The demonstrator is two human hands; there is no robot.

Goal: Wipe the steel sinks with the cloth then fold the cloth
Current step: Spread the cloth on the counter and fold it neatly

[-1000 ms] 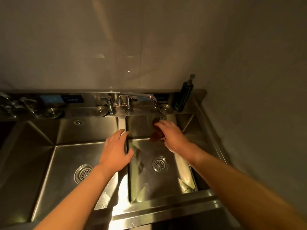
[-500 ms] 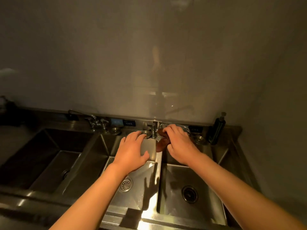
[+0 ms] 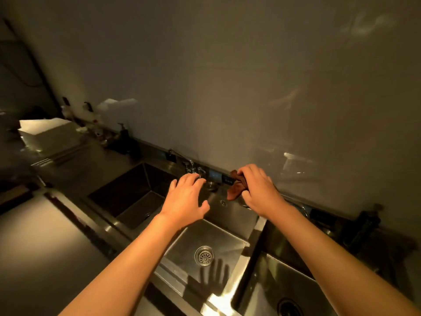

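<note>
Right hand (image 3: 259, 190) sits center-right of frame, fingers curled down over a bunched brown cloth (image 3: 235, 189), gripping it; the cloth pokes out from the hand's left side, held at the back ledge of the steel sinks, just under the wall (image 3: 227, 87). Can't tell whether the cloth is touching the ledge or just above it. Left hand (image 3: 185, 201) is center frame, palm down, fingers spread and relaxed, thumb out to the right, holding nothing; its fingertips are at the faucet (image 3: 193, 168), contact unclear. It hangs over the back of the middle sink (image 3: 227, 238), and its shadow lands on the basin floor just right of the round drain (image 3: 204, 255). Left sink (image 3: 127, 190) is dark, sits center-left. Right sink (image 3: 268, 290) is lower right, its own drain (image 3: 288, 307) cut by the bottom edge. A small overflow hole (image 3: 223, 202) sits on the middle sink's rear wall, between the two hands. Dark soap dispenser (image 3: 364, 226) stands at the right edge on the ledge. Another pump bottle (image 3: 124, 135) stands upper left against the wall, with a stack of white items (image 3: 45, 133) further left on the counter (image 3: 34, 236). Lighting is dim and warm; left-side clutter is too dark to identify.
</note>
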